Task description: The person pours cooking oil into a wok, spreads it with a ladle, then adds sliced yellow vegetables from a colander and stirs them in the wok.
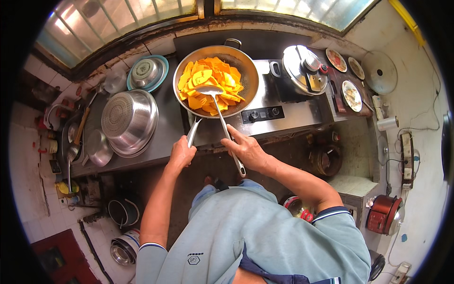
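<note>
A metal wok (250, 71) sits on the left side of the gas stove, heaped with flat orange slices (212, 80) that look like pumpkin. My left hand (182, 152) is closed around the wok's metal handle (193, 131). In my right hand (246, 147) is the shaft of a metal spatula (222, 120); its blade rests on top of the slices, and its looped end sticks out below my fingers. Whatever burner lies under the wok is hidden.
Right of the wok stands a pressure cooker (301, 69), behind the stove knobs (264, 114). Plates with food (352, 96) are farther right. Upturned metal basins (129, 120), a small pot (99, 148) and a wooden-handled slotted turner (73, 151) lie at the left.
</note>
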Tool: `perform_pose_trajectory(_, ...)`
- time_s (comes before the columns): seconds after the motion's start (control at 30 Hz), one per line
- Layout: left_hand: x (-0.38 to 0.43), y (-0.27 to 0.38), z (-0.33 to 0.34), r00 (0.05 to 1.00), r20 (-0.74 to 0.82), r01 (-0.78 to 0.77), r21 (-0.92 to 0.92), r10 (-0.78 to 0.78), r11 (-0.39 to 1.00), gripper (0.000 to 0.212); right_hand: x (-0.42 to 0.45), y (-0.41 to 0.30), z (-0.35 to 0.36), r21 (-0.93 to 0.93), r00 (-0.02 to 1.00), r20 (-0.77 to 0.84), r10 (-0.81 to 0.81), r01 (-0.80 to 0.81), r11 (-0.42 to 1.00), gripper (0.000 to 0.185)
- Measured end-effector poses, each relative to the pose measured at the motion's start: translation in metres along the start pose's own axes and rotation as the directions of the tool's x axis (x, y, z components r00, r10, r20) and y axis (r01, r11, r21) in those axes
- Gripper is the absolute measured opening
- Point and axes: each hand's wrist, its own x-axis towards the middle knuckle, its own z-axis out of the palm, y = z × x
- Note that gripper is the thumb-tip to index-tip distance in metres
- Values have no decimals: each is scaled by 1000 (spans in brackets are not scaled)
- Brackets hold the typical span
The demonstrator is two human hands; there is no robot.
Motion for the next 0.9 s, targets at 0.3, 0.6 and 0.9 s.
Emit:
perform_pose_trajectory(0.3, 0, -1, -2, 1000, 18, 9, -26, -8, 1000, 30, 30, 27, -77, 119, 982, -189, 6, 17, 993, 25)
perform_pose_trajectory(0.6, 5, -1, -15, 998, 42, 46, 40, -48, 998, 27, 112, 206, -105, 580, 864, -159, 477, -309, 753, 23)
perform_pose_trajectory(0.9, 12, -4, -51, 995, 54, 75, 108, -82, 991, 24, 214, 309, -98, 894, 775, 214, 595, -401, 200, 21)
